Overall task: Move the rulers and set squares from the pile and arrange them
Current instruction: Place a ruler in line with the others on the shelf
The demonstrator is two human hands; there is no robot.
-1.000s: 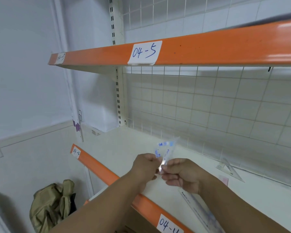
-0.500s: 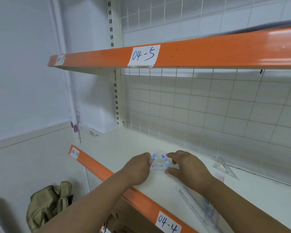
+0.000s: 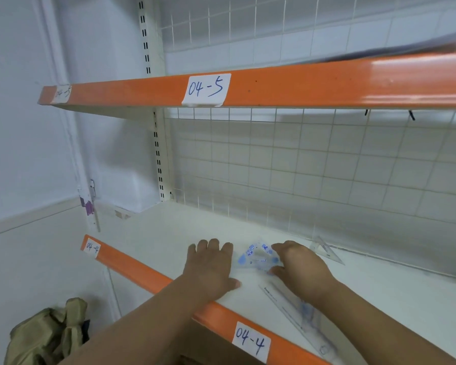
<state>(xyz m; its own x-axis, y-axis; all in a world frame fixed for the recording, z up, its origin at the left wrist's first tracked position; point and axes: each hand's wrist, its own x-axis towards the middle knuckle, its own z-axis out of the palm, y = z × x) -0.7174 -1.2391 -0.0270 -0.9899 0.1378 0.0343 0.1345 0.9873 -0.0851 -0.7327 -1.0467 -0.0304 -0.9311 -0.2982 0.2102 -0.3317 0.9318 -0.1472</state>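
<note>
The fingers and thumb of my right hand [image 3: 300, 267] pinch the right edge of the small blue-printed set square [image 3: 256, 258], which lies flat on the white shelf [image 3: 156, 233]. My left hand [image 3: 211, 264] rests palm-down just beside it, fingers straight, holding nothing. A long ruler [image 3: 292, 309] lies under my right forearm, and a clear set square [image 3: 327, 250] sits near the wire back [image 3: 300, 167].

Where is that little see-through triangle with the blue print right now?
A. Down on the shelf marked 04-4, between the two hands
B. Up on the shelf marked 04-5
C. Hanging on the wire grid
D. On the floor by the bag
A: the blue-printed set square sits on the 04-4 shelf, with the flat left hand on one side and the right hand holding its other edge.
</note>
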